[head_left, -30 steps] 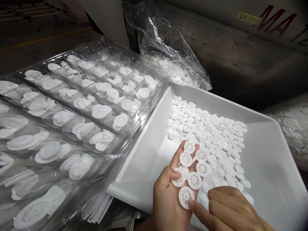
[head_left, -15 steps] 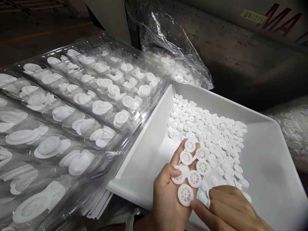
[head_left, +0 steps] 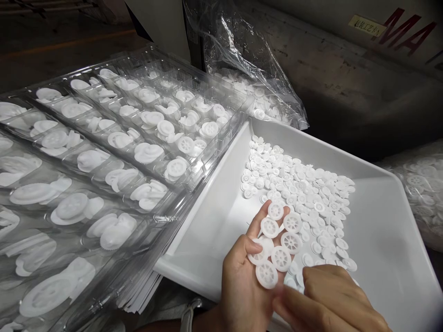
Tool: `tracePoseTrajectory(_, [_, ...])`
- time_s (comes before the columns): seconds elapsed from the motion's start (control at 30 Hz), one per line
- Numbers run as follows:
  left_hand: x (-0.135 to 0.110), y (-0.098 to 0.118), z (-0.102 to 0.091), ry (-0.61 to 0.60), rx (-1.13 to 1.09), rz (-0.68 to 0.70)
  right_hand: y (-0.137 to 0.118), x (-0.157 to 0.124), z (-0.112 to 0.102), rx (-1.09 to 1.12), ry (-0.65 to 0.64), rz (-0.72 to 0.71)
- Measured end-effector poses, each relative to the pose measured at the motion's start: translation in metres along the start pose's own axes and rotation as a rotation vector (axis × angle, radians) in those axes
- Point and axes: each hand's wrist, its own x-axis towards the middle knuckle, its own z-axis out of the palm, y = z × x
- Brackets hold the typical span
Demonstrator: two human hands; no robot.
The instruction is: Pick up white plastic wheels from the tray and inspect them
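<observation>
Your left hand [head_left: 240,286] lies palm up and spread, fingers pointing toward the tray's far side, thumb bent inward. On it sit eight white plastic spoked wheels [head_left: 281,258], two overlapping, lying flat with faces up, round with no long axis. Your right hand [head_left: 332,299] is just beside it, fingers pressed together; you cannot tell whether they touch the lowest wheel. Below is a white tray [head_left: 387,221] with many loose wheels [head_left: 304,198]. At left is a stack of clear blister trays [head_left: 221,138] holding more wheels. A clear plastic bag [head_left: 242,55] lies behind, and another bag [head_left: 418,193] lies right.
</observation>
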Motion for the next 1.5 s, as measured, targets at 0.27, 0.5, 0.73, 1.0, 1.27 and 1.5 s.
tracePoseTrajectory(0.27, [0.002,-0.003,0.0,-0.037,0.062,-0.053,-0.005,0.014,-0.005,-0.057,-0.082,0.033])
tracePoseTrajectory(0.5, [0.001,-0.004,-0.002,-0.058,0.047,-0.054,-0.003,0.015,-0.008,-0.085,-0.085,0.004])
tracePoseTrajectory(0.73, [0.0,-0.004,0.0,-0.041,0.039,-0.022,0.0,0.004,-0.007,-0.099,-0.054,0.012])
tracePoseTrajectory(1.0, [0.001,-0.005,-0.003,-0.071,0.019,-0.059,0.004,0.006,-0.001,-0.076,0.066,0.23])
tracePoseTrajectory(1.27, [0.001,-0.004,-0.003,-0.05,0.046,-0.038,0.013,0.012,-0.009,0.013,0.115,0.571])
tracePoseTrajectory(1.5, [0.004,-0.007,-0.003,-0.027,0.07,-0.039,0.016,0.016,-0.014,0.096,0.079,0.767])
